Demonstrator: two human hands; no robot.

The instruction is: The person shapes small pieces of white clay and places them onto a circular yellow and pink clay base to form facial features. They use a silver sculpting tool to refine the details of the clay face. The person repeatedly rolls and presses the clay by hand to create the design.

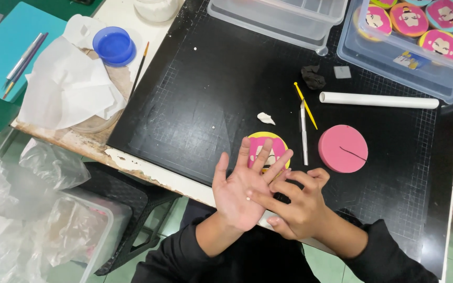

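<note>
My left hand (242, 188) is held palm up with its fingers spread, above the near edge of the black cutting mat (195, 105). A tiny white bit of clay (248, 198) lies on the palm. My right hand (297, 202) presses its forefinger onto that bit. Under the left fingers lies a round yellow and pink clay disc with a face (274, 142), partly hidden. A plain pink clay disc (343, 148) with a thin dark line sits to the right. Between the two discs lies a craft knife (303, 133) crossed by a yellow tool (305, 105).
A white roller (378, 99), a black clay lump (313, 77) and a white clay scrap (266, 118) lie on the mat. Clear plastic boxes (394, 57) at the back hold finished face discs. Left: crumpled tissue (64, 84), blue lid (114, 45), brushes, plastic bags below.
</note>
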